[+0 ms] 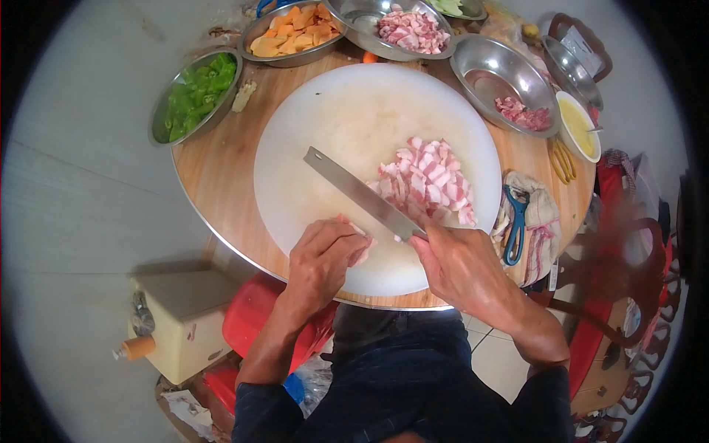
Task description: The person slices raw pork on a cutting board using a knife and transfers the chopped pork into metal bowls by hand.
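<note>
White cutting board: fills the middle of my feed; I read the clock from its centre.
Left hand: at 7 o'clock, fingers bunched, pinching a raw meat piece (partly hidden from me by those fingers).
Right hand: between 4 and 5 o'clock, wrapped around the handle end of the knife, whose blade slants toward 10.
Cut meat pile: at 3 o'clock on the board, just beside the blade; whether they touch, I cannot tell.
Bowls: green pepper pieces at 10, orange slices at 11, pink meat pieces at 12; I judge these done.
Cutting so far: by my reckoning nearly through; only what the left hand pinches looks uncut.
</note>
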Available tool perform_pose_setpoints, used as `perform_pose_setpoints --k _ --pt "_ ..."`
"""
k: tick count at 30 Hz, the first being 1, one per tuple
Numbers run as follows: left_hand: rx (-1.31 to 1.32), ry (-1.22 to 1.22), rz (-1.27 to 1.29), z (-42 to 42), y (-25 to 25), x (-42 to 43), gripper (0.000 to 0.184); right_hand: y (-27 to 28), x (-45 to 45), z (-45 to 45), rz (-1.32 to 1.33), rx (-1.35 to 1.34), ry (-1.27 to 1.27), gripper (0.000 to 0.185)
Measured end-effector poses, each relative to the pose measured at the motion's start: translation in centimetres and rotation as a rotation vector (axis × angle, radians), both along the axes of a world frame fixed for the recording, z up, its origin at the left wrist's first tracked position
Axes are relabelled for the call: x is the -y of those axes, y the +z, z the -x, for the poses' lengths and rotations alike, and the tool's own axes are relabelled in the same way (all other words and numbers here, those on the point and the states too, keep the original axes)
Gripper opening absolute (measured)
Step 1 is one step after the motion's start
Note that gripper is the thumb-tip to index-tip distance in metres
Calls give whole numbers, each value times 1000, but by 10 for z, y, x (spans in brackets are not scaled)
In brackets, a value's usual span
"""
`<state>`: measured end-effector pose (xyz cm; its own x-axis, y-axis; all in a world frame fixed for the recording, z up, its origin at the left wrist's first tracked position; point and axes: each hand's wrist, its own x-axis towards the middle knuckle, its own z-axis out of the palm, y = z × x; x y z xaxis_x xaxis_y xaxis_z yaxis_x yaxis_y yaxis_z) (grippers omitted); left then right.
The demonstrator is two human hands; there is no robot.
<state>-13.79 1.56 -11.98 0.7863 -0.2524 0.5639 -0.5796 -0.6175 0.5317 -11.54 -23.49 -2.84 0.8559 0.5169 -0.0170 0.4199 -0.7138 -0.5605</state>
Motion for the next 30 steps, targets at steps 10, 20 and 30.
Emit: perform_pose_setpoints --k 10,20,30 --pt "12 2 62 1 2 2 28 -8 25 -46 -152 -181 -270 36" --pt "-33 -16 17 2 5 0 28 15 25 -17 -156 72 -292 25" --pt "-38 -3 4 3 8 2 30 8 2 12 14 32 47 21"
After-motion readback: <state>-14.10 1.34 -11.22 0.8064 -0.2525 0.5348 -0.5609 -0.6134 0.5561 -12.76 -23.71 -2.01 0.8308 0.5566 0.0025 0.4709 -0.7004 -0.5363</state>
